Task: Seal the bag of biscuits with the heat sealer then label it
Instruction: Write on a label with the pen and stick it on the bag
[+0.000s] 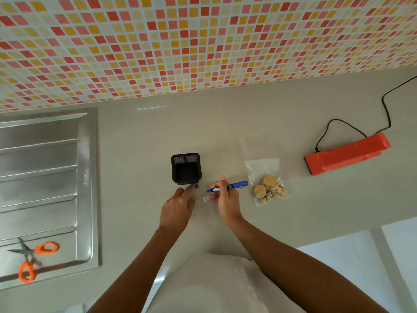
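Note:
A clear plastic bag of round biscuits (267, 184) lies flat on the grey counter, right of my hands. The orange heat sealer (347, 153) rests further right with its lid down and a black cord trailing off. My right hand (226, 197) grips a blue marker pen (228, 186), tip pointing left, just above a small white label (206, 199) on the counter. My left hand (178, 206) lies on the counter with its index finger touching a small blue pen cap (196, 186). The cap sits at the front of a black mesh pen holder (186, 168).
A steel sink drainer (47, 186) fills the left side, with orange-handled scissors (31, 258) lying on it. A mosaic-tiled wall (203, 41) backs the counter. The black power cord (383, 114) loops behind the sealer. White cabinet fronts (361, 256) show below the counter edge at right.

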Demonstrator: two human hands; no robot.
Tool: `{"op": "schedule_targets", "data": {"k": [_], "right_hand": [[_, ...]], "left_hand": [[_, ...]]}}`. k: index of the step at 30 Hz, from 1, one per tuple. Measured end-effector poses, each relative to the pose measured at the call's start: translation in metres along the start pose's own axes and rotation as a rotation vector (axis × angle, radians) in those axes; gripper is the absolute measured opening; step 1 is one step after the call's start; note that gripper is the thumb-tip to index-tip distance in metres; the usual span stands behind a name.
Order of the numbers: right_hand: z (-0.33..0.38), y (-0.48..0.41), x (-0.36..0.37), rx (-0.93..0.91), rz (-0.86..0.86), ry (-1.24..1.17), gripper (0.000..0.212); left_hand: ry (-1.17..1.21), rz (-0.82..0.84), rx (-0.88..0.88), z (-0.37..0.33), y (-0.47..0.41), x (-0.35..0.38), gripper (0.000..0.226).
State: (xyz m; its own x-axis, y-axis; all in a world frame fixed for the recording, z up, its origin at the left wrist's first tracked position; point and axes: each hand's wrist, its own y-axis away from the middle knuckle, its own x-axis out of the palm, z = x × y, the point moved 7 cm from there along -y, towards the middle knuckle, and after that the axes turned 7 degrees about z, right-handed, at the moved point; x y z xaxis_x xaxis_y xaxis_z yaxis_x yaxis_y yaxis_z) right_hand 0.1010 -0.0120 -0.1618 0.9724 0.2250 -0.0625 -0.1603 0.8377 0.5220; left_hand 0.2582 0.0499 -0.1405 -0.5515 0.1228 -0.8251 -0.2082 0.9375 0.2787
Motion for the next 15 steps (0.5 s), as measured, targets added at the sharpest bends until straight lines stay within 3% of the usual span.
{"op": "schedule_targets", "data": {"k": [7, 15], "right_hand": [[-0.001, -0.002, 0.0, 0.013, 0.008, 0.059, 0.062], [-0.001, -0.003, -0.001, 0.04, 0.005, 0.121, 0.064]], "left_hand": [[0.064, -0.004, -0.041, 0.001, -0.019, 0.004, 0.007], [0.258, 0.07, 0.083, -0.004, -0.014, 0.014, 0.008]]}}
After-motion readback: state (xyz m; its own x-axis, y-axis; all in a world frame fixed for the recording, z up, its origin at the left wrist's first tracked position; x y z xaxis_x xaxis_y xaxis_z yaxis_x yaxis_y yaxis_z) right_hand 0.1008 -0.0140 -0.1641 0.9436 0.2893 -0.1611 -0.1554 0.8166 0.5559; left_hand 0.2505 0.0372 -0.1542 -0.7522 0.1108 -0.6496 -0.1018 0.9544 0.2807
